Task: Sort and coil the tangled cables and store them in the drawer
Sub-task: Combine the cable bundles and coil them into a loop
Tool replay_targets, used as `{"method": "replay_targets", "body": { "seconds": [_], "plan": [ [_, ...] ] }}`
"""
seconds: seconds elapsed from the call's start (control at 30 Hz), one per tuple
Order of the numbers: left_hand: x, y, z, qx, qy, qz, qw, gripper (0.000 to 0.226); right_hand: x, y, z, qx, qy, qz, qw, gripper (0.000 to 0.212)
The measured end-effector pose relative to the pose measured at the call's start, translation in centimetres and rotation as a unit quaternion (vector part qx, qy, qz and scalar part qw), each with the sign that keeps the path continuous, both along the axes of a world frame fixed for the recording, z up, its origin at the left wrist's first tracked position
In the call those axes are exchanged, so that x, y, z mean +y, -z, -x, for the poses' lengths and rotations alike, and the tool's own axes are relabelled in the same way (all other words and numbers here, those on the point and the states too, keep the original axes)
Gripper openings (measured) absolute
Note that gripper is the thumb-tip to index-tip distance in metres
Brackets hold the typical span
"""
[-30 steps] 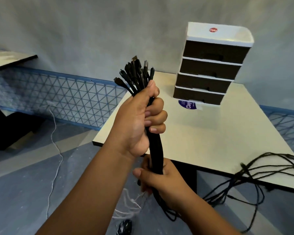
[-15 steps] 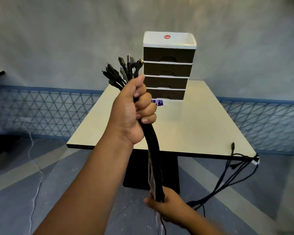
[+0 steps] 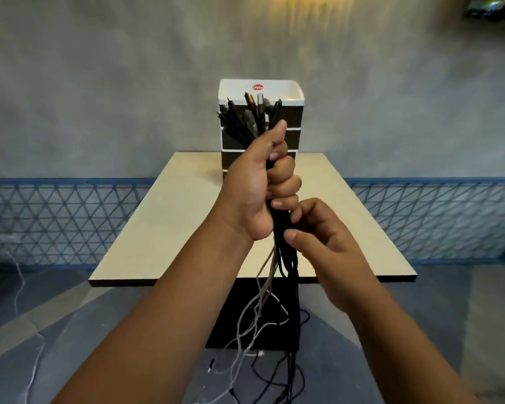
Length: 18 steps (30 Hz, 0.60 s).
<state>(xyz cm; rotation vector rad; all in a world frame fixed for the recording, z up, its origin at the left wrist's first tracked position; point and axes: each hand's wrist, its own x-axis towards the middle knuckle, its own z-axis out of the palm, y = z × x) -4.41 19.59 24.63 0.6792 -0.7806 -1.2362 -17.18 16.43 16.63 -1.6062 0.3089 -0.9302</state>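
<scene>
- Since half a second ago the right hand (image 3: pixel 324 246) has come up from low on the bundle to just below the left hand (image 3: pixel 263 182), and the view now faces the bench (image 3: pixel 172 228) square on.
- The left hand grips the cable bundle (image 3: pixel 283 225) upright in a fist, plug ends (image 3: pixel 251 112) fanned above it.
- The right hand pinches the strands with thumb and fingertips.
- Loose black and white tails (image 3: pixel 257 330) hang tangled down to the floor.
- The drawer unit (image 3: pixel 292 91) stands at the far end of the bench; its drawers look shut.
- Judged so: ends gathered; sorting, coiling and storing all remain.
</scene>
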Motion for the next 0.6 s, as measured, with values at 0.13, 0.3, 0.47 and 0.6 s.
{"method": "replay_targets", "body": {
  "seconds": [0.13, 0.3, 0.47, 0.6],
  "plan": [
    [-1.3, -0.9, -0.8, -0.011, 0.011, -0.005, 1.000, 0.046, -0.1, 0.7, -1.8, -0.042, 0.038, -0.017, 0.998, 0.025],
    [-2.5, -1.6, -2.2, -0.022, -0.010, -0.014, 1.000, 0.046, -0.5, 1.8, -3.4, -0.030, 0.064, -0.009, 0.997, 0.033],
    [-3.7, -3.9, -4.7, 0.019, -0.011, 0.029, 0.999, 0.045, -0.9, 3.6, -6.3, 0.005, 0.050, -0.036, 0.998, 0.014],
    [-4.4, -6.8, -6.7, 0.014, -0.032, 0.065, 0.997, 0.042, -0.4, 6.9, -7.8, 0.094, 0.020, -0.064, 0.993, 0.029]
  ]
}}
